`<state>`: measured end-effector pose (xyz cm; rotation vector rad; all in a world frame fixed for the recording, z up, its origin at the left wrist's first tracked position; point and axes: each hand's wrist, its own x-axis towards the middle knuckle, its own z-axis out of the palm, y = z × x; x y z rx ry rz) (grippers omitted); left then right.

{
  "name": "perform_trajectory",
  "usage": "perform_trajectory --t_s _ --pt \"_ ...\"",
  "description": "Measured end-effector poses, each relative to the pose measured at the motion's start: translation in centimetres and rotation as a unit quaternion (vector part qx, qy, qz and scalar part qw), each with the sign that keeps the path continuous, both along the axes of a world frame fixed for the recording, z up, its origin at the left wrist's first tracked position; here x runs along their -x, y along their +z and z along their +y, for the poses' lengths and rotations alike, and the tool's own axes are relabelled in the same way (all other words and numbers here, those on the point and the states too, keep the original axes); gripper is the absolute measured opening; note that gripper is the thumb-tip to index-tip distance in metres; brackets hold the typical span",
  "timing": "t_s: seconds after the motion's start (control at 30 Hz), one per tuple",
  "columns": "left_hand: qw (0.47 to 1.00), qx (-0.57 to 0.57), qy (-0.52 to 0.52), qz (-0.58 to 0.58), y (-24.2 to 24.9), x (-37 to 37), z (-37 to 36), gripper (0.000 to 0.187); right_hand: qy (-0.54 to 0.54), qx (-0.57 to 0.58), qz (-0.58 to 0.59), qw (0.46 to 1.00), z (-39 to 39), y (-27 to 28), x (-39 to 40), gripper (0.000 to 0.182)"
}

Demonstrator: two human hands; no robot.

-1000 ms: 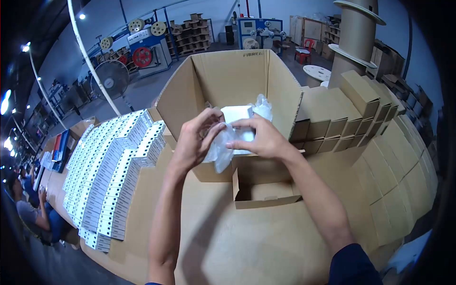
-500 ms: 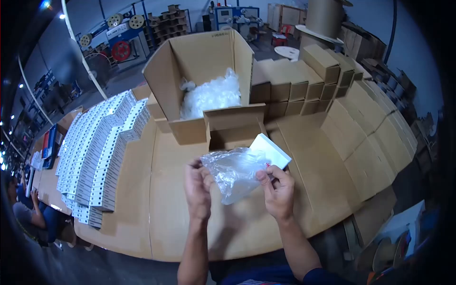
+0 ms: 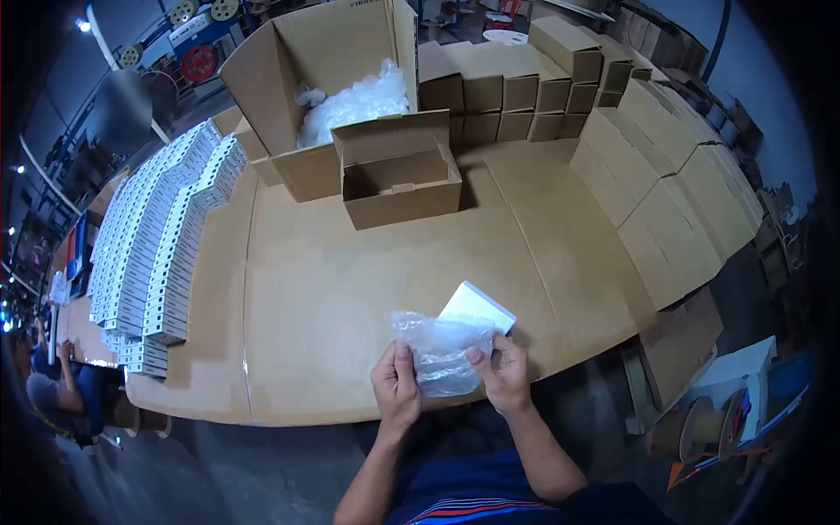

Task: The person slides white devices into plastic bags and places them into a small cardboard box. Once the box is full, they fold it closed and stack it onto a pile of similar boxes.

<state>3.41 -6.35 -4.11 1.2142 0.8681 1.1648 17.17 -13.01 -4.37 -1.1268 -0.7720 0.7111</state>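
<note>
A clear plastic bag (image 3: 444,360) is stretched between my two hands over the table's front edge. My left hand (image 3: 398,385) pinches its left side, thumb on top. At the bag's right side my right hand (image 3: 506,374) is closed with the thumb pressed on the plastic. A flat white box (image 3: 477,308) sticks out beyond the bag by my right fingers, its lower part covered by the plastic. Farther back stands an open brown carton (image 3: 404,208) with its lid flap raised.
Stacked small white boxes (image 3: 144,241) line the table's left side. Behind the open carton, a large cardboard box (image 3: 337,39) holds clear plastic bags (image 3: 359,103). Closed brown cartons (image 3: 652,166) are piled at the back and right. A person (image 3: 66,385) sits at far left.
Both hands have drawn the bag and white box closer to my body. My left hand, blurred beside the bag before, now grips its left side. The view has tilted downward.
</note>
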Motion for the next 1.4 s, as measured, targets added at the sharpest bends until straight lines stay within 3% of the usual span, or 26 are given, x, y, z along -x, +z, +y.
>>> perform_trajectory --t_s 0.03,0.13,0.17,0.2,0.27,0.37,0.47,0.7,0.93,1.07,1.1,1.2,1.33,1.4 --pt "0.999 -0.014 -0.004 0.030 -1.1 0.7 -0.2 0.035 0.032 0.049 0.018 0.998 -0.8 -1.0 -0.5 0.023" --pt "0.991 -0.057 0.034 0.119 -1.3 2.1 0.3 0.032 -0.005 0.069 -0.065 0.996 -1.4 -2.0 0.0 0.019" --pt "0.984 -0.085 0.098 0.124 -0.8 1.7 0.3 0.023 -0.026 0.073 -0.089 0.993 -1.5 -2.0 0.1 0.019" --pt "0.960 -0.166 0.158 0.161 -0.3 1.6 0.5 0.011 -0.047 0.077 -0.114 0.989 -1.4 -1.9 0.2 0.020" --pt "0.899 -0.343 0.172 0.212 0.4 2.3 0.6 0.020 -0.073 0.073 -0.176 0.979 -1.3 -1.7 0.1 0.021" --pt "0.826 -0.473 0.073 0.297 3.8 1.3 0.9 0.032 -0.070 0.068 -0.253 0.963 -1.2 -0.7 0.0 0.023" --pt "0.811 -0.481 -0.004 0.333 5.6 0.3 1.3 0.039 -0.060 0.080 -0.261 0.960 -1.1 0.0 -0.2 0.025" --pt "0.839 -0.465 -0.030 0.280 3.6 -0.5 1.7 0.025 -0.076 0.101 -0.260 0.957 -1.2 -0.2 -1.2 0.023" --pt "0.894 -0.291 -0.013 0.342 3.4 0.3 3.0 0.005 -0.018 0.115 -0.309 0.944 -1.0 0.8 -2.3 0.021" --pt "0.938 -0.145 -0.123 0.291 5.3 0.3 3.6 0.021 -0.038 0.100 -0.340 0.934 -0.9 0.8 -2.1 0.020" --pt "0.931 -0.194 -0.121 0.286 4.9 0.1 3.8 0.034 -0.035 0.093 -0.340 0.935 -0.9 1.0 -2.0 0.020" --pt "0.930 -0.224 -0.170 0.235 5.1 -0.5 4.6 0.032 -0.013 0.081 -0.322 0.943 -0.8 1.6 -2.2 0.019" --pt "0.934 -0.220 -0.096 0.263 5.1 -0.6 5.6 0.029 0.006 0.093 -0.334 0.938 -1.2 1.5 -3.0 0.017" --pt "0.958 -0.199 -0.016 0.204 4.2 -0.7 6.2 0.024 0.021 0.134 -0.295 0.946 -1.7 1.2 -3.2 0.017"
